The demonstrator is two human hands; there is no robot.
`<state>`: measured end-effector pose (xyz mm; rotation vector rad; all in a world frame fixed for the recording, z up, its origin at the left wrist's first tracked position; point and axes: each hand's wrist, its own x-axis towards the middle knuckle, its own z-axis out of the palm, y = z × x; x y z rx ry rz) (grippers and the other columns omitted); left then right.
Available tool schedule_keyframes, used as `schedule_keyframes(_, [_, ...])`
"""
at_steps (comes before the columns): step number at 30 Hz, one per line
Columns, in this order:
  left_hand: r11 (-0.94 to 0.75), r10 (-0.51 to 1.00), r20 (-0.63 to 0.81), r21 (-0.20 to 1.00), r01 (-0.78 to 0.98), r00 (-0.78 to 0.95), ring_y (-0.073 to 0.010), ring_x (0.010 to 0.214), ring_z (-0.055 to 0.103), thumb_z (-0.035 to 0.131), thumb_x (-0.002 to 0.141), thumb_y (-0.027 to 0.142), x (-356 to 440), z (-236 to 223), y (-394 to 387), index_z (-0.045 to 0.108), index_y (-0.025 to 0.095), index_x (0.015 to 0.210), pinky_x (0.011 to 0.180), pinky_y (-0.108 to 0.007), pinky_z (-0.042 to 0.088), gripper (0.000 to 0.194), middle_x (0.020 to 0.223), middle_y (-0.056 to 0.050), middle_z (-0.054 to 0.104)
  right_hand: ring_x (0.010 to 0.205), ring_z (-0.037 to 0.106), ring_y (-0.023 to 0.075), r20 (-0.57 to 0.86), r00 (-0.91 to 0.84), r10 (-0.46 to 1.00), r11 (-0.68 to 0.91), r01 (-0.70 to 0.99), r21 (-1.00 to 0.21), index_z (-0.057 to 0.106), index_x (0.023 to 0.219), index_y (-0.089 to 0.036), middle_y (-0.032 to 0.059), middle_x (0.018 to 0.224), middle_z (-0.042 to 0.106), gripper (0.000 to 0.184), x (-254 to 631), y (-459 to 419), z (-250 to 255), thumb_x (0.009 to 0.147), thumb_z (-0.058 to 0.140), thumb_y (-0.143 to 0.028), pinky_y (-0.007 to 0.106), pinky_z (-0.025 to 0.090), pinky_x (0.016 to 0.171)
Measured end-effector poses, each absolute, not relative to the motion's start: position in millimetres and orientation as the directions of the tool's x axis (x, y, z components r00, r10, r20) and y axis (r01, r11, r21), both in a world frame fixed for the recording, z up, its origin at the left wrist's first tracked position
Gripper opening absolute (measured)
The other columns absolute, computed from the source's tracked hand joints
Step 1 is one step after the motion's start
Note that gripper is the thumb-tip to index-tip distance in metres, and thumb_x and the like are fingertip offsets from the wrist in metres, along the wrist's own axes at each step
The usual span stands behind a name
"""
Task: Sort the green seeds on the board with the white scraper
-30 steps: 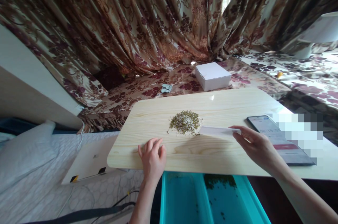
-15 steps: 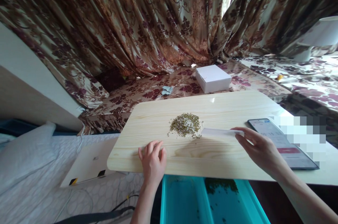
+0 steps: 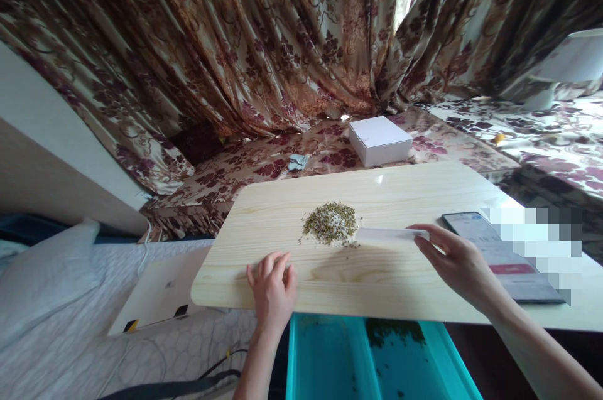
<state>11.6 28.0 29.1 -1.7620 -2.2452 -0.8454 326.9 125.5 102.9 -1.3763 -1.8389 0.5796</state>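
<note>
A pile of small green and white grains (image 3: 330, 223), which look like mung beans mixed with rice, lies on the pale wooden tabletop (image 3: 264, 205). My right hand (image 3: 455, 262) pinches one end of a flat white strip (image 3: 389, 233), perhaps card or plastic. The strip's far end reaches the right edge of the pile. My left hand (image 3: 272, 281) rests on the table's near edge with its fingers apart and nothing in them. Below the near edge sits a turquoise bin with two compartments (image 3: 325, 356); dark green bits lie in the right compartment.
A phone (image 3: 509, 255) lies on the table, partly behind my right hand. Beyond the table are a white box (image 3: 380, 139) and a folded pale cloth (image 3: 298, 162) on a flowered cover. A lamp (image 3: 565, 61) stands at the far right, and a bed (image 3: 61, 331) is at the left.
My right hand and the white strip have shifted slightly left, toward the pile. My left hand has stayed in place.
</note>
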Motion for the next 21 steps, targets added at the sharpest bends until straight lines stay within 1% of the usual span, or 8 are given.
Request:
schedule_keyframes(5, [0.141,0.843,0.455,0.330,0.933,-0.288,-0.0245,0.108,0.057,0.051,0.089,0.023,11,30,27,0.065,0.026,0.109,0.110,-0.055,0.016,0.025,0.114,-0.006,0.064,0.062,0.066,0.0183,0.278,-0.158,0.947,0.317,0.582,-0.749,0.068,0.088,-0.020,0.0043,0.074,0.073,0.025,320,130,104,0.080,0.050,-0.036,0.025,0.049,0.054])
schedule_keyframes(9, [0.142,0.842,0.455,0.334,0.932,-0.291,-0.0244,0.108,0.057,0.051,0.089,0.024,12,29,27,0.065,0.026,0.109,0.110,-0.055,0.015,0.024,0.115,-0.006,0.064,0.062,0.065,0.0180,0.285,-0.170,0.943,0.329,0.594,-0.734,0.068,0.086,-0.021,0.0034,0.072,0.073,0.023,323,127,106,0.079,0.051,-0.034,0.025,0.049,0.055])
schedule_keyframes(16, [0.145,0.838,0.457,0.340,0.929,-0.297,-0.0244,0.108,0.057,0.052,0.089,0.023,12,28,28,0.065,0.026,0.109,0.110,-0.056,0.015,0.024,0.115,-0.005,0.063,0.051,0.059,0.0155,0.263,-0.185,0.947,0.320,0.619,-0.717,0.069,0.086,-0.022,0.0007,0.068,0.071,0.025,329,119,115,0.079,0.048,-0.032,0.025,0.044,0.046])
schedule_keyframes(21, [0.144,0.840,0.455,0.338,0.930,-0.296,-0.0249,0.108,0.057,0.052,0.089,0.023,12,29,28,0.065,0.027,0.109,0.109,-0.057,0.017,0.024,0.114,-0.005,0.064,0.051,0.058,0.0153,0.293,-0.170,0.941,0.334,0.599,-0.728,0.070,0.082,-0.022,0.0016,0.071,0.072,0.024,327,117,118,0.077,0.048,-0.030,0.025,0.046,0.048])
